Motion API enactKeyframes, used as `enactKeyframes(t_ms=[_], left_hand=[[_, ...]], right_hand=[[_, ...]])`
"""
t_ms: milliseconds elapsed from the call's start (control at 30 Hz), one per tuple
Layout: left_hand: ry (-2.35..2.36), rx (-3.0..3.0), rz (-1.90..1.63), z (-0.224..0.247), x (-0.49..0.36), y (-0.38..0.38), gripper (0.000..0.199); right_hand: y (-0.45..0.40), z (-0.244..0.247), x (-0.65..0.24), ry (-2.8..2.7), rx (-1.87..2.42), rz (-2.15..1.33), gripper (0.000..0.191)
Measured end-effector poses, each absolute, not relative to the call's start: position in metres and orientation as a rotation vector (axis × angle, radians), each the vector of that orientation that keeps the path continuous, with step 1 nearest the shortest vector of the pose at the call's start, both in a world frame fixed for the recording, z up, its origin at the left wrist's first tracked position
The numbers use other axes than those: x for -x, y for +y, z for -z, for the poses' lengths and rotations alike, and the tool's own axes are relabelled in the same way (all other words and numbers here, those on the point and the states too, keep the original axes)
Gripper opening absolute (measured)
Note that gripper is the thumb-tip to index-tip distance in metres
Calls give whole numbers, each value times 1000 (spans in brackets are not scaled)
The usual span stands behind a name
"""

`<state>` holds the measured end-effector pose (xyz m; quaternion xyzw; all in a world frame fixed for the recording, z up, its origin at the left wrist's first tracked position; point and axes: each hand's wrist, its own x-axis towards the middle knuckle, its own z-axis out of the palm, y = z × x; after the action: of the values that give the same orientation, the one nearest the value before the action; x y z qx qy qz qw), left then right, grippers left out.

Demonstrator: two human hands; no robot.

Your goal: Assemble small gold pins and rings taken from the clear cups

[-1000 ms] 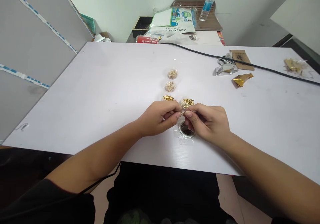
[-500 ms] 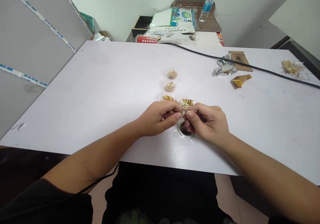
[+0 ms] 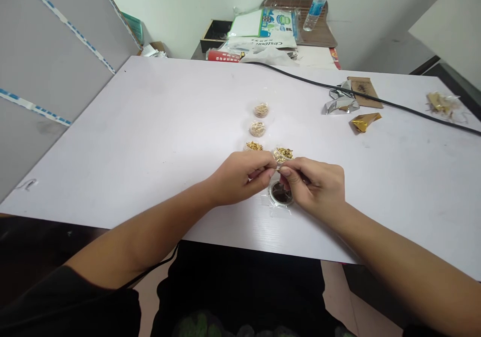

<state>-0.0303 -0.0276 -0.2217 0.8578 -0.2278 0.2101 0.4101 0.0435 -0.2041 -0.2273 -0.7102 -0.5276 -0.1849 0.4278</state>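
My left hand point(image 3: 248, 177) and my right hand point(image 3: 313, 181) meet fingertip to fingertip above the table. Both pinch a tiny gold-coloured pin point(image 3: 277, 169), mostly hidden by the fingers. Just beyond my right fingertips is a clear round dish of gold pins point(image 3: 283, 154). Behind my left hand, partly covered by it, stands another dish of gold pins point(image 3: 254, 147). Farther back are two small round dishes, a nearer one point(image 3: 257, 129) and a farther one point(image 3: 261, 109), holding thin pale-gold pieces. Below my fingers a round dish with a dark inside point(image 3: 281, 193) is taped to the table.
A black cable point(image 3: 308, 80) crosses the white table point(image 3: 169, 126) at the back right. Near it lie silver foil point(image 3: 341, 106), brown cardboard point(image 3: 364, 91), gold foil point(image 3: 365, 122) and a plastic bag point(image 3: 443, 104). A water bottle point(image 3: 314, 11) stands beyond the back edge.
The hands have drawn slightly closer together, and less of the pin shows between them. The right fingers cover less of the dark dish. The whole view has shifted slightly.
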Motion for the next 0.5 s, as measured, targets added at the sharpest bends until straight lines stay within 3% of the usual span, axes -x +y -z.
enactKeyframes(t_ms=[500], left_hand=[[-604,-2190,-634,227,31,-35,17]], right_hand=[[-202,232,-41,-1321,1833,595,17]])
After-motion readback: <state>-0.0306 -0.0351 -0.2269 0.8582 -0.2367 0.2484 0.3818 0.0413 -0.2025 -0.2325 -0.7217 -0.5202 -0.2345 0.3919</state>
